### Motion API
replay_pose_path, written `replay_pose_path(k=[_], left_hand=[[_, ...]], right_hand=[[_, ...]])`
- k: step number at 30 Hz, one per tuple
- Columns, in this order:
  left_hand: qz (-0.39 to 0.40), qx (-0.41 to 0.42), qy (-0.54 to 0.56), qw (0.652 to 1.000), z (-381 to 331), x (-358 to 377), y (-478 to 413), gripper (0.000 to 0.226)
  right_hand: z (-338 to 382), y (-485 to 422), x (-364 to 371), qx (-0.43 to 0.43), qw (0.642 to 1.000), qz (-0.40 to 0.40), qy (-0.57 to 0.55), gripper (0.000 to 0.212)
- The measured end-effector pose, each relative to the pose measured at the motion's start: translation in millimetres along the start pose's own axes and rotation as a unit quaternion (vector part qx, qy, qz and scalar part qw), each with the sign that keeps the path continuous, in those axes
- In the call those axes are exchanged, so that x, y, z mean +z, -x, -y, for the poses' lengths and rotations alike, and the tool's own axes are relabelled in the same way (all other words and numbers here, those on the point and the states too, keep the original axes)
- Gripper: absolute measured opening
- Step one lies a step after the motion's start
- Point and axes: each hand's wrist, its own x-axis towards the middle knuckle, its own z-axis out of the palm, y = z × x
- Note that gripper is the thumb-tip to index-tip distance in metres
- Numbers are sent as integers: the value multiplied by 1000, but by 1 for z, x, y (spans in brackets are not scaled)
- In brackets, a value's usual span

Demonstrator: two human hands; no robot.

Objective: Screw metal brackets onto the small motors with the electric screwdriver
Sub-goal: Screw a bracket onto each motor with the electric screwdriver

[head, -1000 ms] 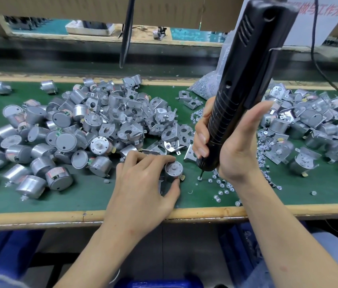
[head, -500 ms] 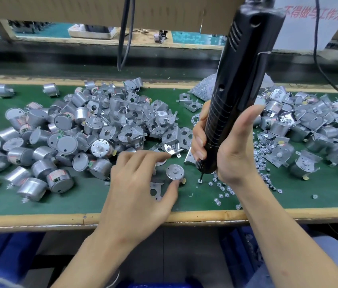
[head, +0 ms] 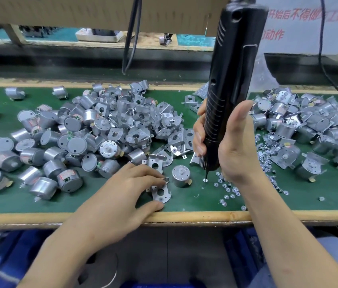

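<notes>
Both busy: right hand (head: 236, 146) is gripping the electric screwdriver (head: 232, 80) nearly upright, bit pointing down at a screw (head: 205, 180); left hand (head: 120, 196) is pinching a bracket (head: 161, 193).

The left hand (head: 122, 190) lies palm-down, forearm reaching in from the lower left, thumb and fingertips pinching a metal bracket (head: 161, 193). The right hand (head: 234, 150) wraps around a near-upright electric screwdriver (head: 232, 80), thumb extended upward

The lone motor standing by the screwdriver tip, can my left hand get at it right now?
Probably yes. The left hand sits just beside the motor with only bare mat between, though it pinches a bracket. The screwdriver, gripped by the right hand, stands on the motor's far side.
</notes>
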Motion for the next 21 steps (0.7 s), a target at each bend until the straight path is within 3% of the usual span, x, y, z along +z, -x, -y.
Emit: replay_pose_path(k=[10, 21], left_hand=[[-163, 58, 15, 985, -12, 2, -15, 24], [-136, 76, 57, 986, -19, 30, -29, 30]], right_hand=[[20, -2, 2, -49, 999, -8, 15, 62], [16, -8, 17, -81, 996, 9, -44, 62]])
